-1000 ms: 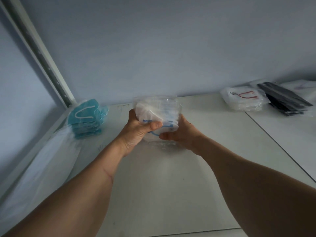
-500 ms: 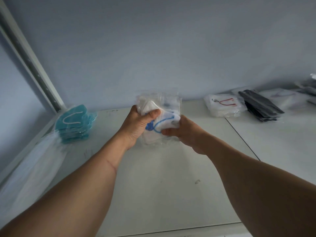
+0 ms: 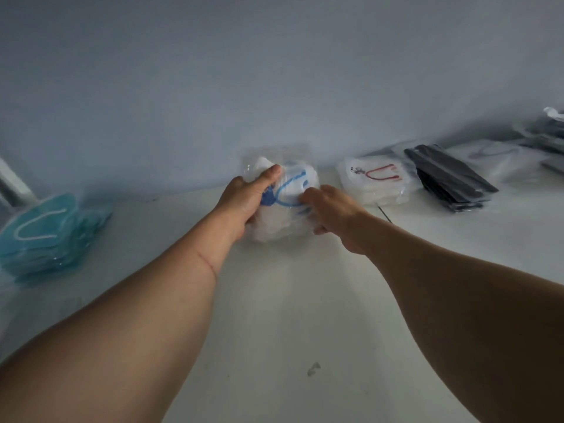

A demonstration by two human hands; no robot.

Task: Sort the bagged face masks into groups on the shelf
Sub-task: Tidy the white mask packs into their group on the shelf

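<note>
1. The person is reaching both arms out over the white shelf (image 3: pixel 274 315).
2. The left hand (image 3: pixel 244 199) is gripping a stack of white masks in clear bags (image 3: pixel 282 203) — the thumb is lying across the top and the fingers are curling under the left side.
3. The masks on top are showing blue straps.
4. The right hand (image 3: pixel 332 209) is touching the right side of the same stack, with its fingers lying fairly straight against the plastic.
5. The stack is sitting near the back of the shelf, close to the wall (image 3: pixel 274 87), about in the middle.
6. A pile of teal masks (image 3: pixel 45 233) is lying far off to the left.
7. A pile of white masks with red straps (image 3: pixel 377 183) is lying just to the right of the held stack.
8. A pile of black masks (image 3: pixel 448 178) is lying next to that one — more bags are sitting further right, but they are too blurry to tell.
</note>
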